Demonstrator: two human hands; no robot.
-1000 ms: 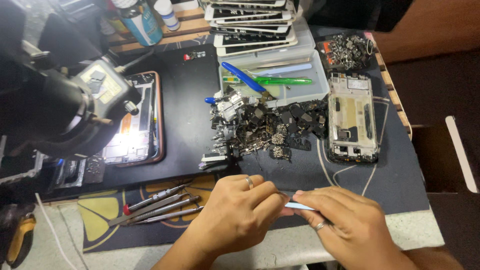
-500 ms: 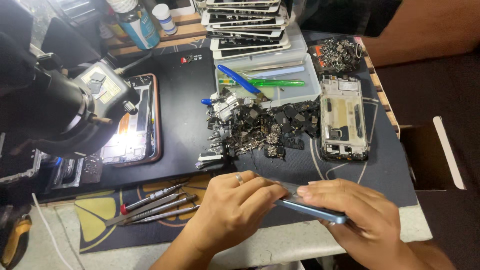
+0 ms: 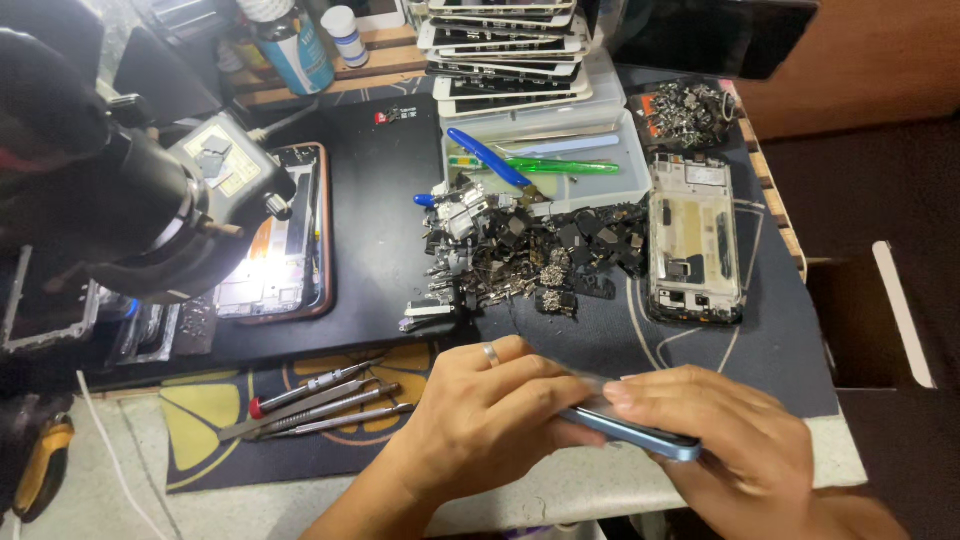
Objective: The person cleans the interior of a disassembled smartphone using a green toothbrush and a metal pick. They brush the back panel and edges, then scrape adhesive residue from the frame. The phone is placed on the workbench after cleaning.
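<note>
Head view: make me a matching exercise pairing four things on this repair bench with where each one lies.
Things:
1. blue-edged phone
2. stripped phone frame
3. green tool
4. screwdrivers

Places:
A. in the clear plastic tray
B. on the yellow-patterned mat, beside the left hand
C. held between both hands, the right hand at its far end
D. flat on the dark mat, right of the heap of small parts

Pairs: 1-C, 2-D, 3-A, 4-B
</note>
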